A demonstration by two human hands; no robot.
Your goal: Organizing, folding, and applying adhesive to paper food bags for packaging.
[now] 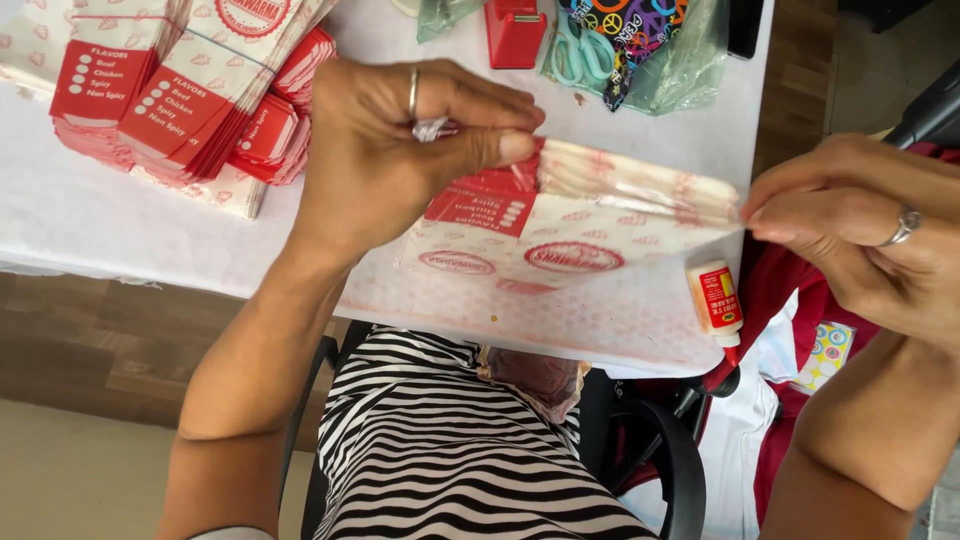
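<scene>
Centre frame: left hand (390,150) pinches the near end of a stack of red-and-white paper sleeves (580,215) held above the white worktop (100,220); right hand (870,230) nips the far end at right. Step judged: squaring the stack. Next move calls for an even grip so the edges align; glue bottle (716,300) lies just below.

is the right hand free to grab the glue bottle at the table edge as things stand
Probably not at once: the right hand is pinching the end of the paper bag stack, shared with the left hand. The glue bottle lies just below it, with nothing between.
</scene>
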